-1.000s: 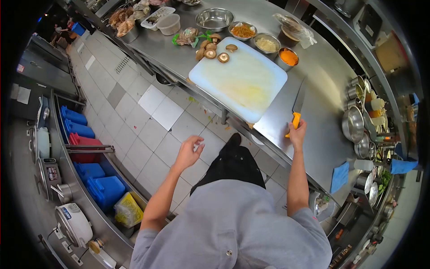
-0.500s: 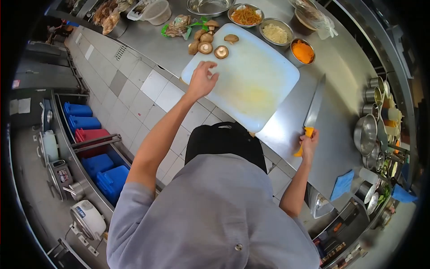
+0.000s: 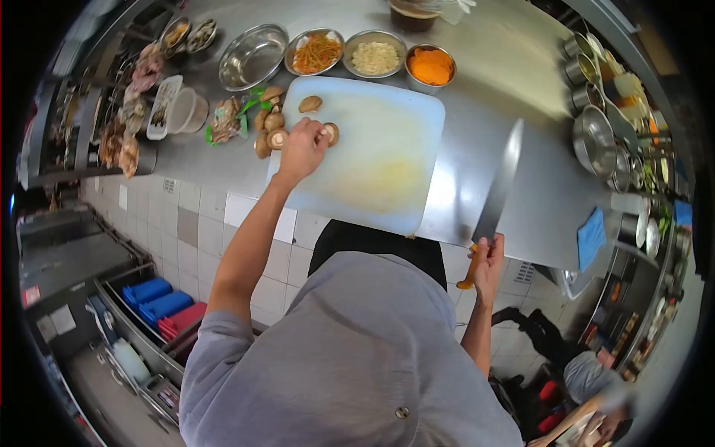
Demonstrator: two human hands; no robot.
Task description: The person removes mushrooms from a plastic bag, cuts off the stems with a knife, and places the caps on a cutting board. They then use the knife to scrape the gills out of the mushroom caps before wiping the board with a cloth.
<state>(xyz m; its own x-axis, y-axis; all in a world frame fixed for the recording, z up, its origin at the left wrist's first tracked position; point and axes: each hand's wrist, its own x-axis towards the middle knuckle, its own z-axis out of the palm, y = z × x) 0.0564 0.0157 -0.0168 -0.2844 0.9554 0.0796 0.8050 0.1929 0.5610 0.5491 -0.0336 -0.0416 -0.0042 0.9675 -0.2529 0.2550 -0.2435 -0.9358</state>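
The left hand (image 3: 303, 153) had moved since the earlier frame from the left edge of the cutting board (image 3: 372, 141) to a mushroom (image 3: 333, 135) lying gill side up on it. Its fingers were bent and touched that mushroom; whether they pinched it could not be told. The right hand (image 3: 488, 262) had drawn back to the near edge of the counter (image 3: 540, 167), fingers wrapped around the handle of the knife (image 3: 499, 190), blade pointing away from the person. More mushrooms (image 3: 274, 121) clustered at the board's left edge.
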